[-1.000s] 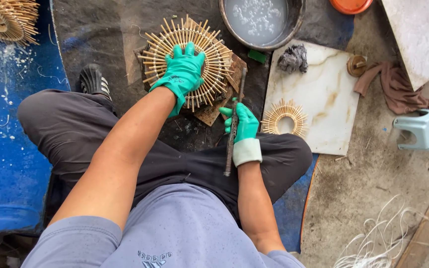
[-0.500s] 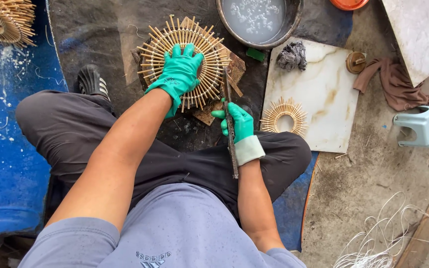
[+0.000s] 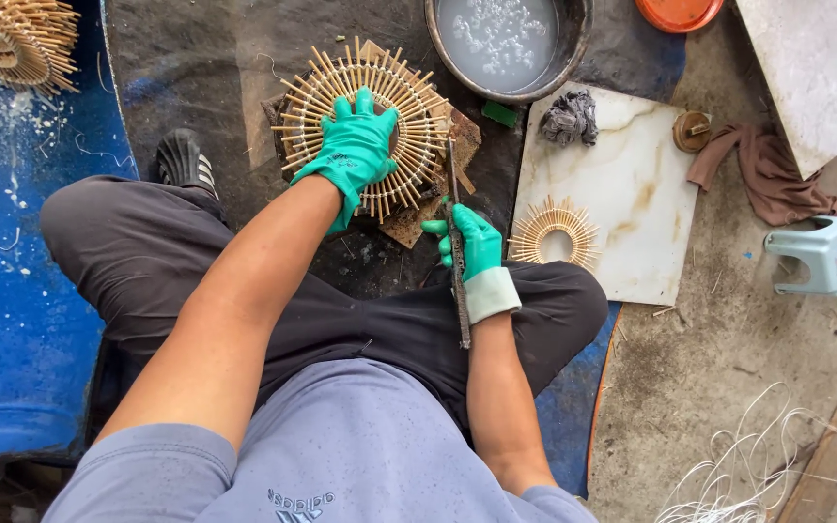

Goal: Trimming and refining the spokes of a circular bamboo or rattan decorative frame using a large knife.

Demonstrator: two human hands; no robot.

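While our left hand (image 3: pixel 356 145) stayed spread flat on the round sunburst frame of bamboo sticks (image 3: pixel 365 126), our right hand (image 3: pixel 477 242), closed around the long dark metal blade (image 3: pixel 457 261), had turned it upright beside the frame's right edge.

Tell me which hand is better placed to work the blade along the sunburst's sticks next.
Right, probably. The right hand already grips the long blade, its tip beside the bamboo sunburst. The left hand lies flat on the sunburst, pinning it.
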